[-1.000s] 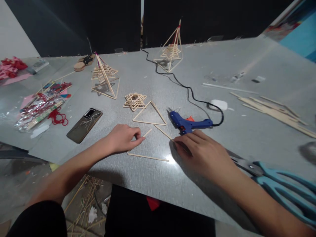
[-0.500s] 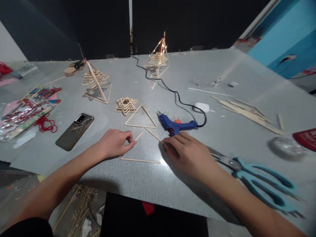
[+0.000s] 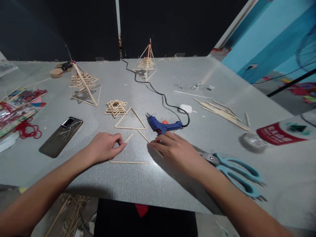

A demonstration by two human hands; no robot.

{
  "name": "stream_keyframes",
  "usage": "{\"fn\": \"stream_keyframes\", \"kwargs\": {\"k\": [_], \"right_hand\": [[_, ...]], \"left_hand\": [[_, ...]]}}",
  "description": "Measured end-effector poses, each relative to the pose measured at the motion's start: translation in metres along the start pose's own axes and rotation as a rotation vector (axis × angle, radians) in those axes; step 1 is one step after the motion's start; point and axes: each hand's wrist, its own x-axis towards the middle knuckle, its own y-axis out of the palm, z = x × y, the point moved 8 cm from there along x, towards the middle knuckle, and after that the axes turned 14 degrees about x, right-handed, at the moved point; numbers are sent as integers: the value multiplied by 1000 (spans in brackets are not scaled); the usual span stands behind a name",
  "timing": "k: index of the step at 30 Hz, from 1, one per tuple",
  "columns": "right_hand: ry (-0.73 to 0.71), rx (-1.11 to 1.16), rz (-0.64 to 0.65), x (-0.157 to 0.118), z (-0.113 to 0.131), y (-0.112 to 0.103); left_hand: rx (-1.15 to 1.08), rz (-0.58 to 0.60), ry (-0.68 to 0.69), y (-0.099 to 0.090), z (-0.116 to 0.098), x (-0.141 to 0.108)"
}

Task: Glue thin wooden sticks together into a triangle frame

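My left hand (image 3: 107,148) is closed, thumb and forefinger pinching a short thin wooden stick (image 3: 129,137) that lies slanted on the table. My right hand (image 3: 172,148) has its fingertips closed on a second wooden stick (image 3: 142,135), slanted the opposite way. A third stick (image 3: 129,162) lies flat between the hands, nearer the table's front edge. Just beyond the sticks is a joined stick triangle (image 3: 130,127), its left side by a stacked star of sticks (image 3: 116,108). A blue glue gun (image 3: 170,126) lies on its side beyond my right hand.
Scissors (image 3: 237,169) with teal handles lie by my right forearm. A bottle (image 3: 278,133) and loose sticks (image 3: 219,112) are at right. A phone (image 3: 61,136) and red cord (image 3: 28,129) lie left. Two stick pyramids (image 3: 86,85) (image 3: 146,62) stand behind, near the black cable (image 3: 158,93).
The view has swung to the right, bringing more of the bottle into sight. My hands keep nearly the same places; the right stick's lower end now shows below my right fingers.
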Motion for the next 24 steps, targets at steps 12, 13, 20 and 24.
{"fn": "stream_keyframes", "kwargs": {"k": [12, 13, 20, 24], "right_hand": [[-9, 263, 156, -7, 14, -13], [-2, 273, 174, -8, 14, -13], [106, 362, 278, -17, 4, -11], [184, 330, 303, -22, -3, -10]], "left_hand": [[-17, 59, -25, 0, 0, 1], [-17, 61, -26, 0, 0, 1], [-6, 60, -17, 2, 1, 0], [4, 53, -10, 2, 0, 0]]}}
